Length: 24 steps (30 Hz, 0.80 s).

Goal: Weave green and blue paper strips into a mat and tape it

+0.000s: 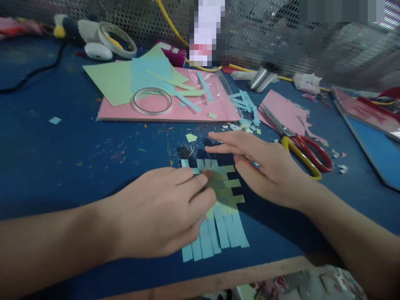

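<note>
we record woven paper (233, 233) on the table (62, 166), long axis running away from us. our left hand (165, 208), nearer, covers its left side, curled, pinch unverifiable; our right hand (271, 171), spread, empty, hovers by its far right corner.

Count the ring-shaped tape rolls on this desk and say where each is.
2. One roll lies on the pink paper; the larger roll is at the back left, by the white oval object.
</note>
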Each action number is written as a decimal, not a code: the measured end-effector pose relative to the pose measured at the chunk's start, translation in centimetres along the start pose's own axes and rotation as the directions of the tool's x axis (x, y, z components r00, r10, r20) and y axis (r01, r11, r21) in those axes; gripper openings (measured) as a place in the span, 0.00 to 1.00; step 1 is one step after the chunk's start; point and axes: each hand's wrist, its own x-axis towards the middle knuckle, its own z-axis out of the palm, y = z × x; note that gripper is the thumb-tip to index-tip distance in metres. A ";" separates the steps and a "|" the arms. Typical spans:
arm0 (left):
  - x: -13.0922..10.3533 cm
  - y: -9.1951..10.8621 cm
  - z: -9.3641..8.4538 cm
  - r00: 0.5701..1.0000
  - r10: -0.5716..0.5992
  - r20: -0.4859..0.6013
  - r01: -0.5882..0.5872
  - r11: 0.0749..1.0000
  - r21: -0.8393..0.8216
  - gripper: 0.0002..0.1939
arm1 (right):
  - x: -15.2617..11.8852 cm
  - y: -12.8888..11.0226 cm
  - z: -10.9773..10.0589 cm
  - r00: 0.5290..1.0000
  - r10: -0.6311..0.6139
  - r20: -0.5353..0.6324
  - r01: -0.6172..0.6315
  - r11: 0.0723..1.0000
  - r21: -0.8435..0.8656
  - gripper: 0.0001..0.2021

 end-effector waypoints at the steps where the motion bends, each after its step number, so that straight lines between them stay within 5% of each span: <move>1: 0.0 0.0 0.0 1.000 -0.005 0.000 0.005 1.000 -0.006 0.10 | -0.1 0.0 0.0 1.000 0.011 -0.003 -0.011 1.000 0.019 0.29; 14: 0.0 -0.1 0.1 1.000 -0.012 -0.018 0.011 0.999 -0.041 0.10 | -0.3 0.5 0.6 0.997 0.076 0.030 -0.082 0.936 0.341 0.24; 24: 0.0 0.1 -0.1 0.998 0.068 -0.001 -0.067 0.987 0.145 0.13 | -0.1 0.7 0.7 1.000 0.011 0.029 -0.018 0.976 0.217 0.26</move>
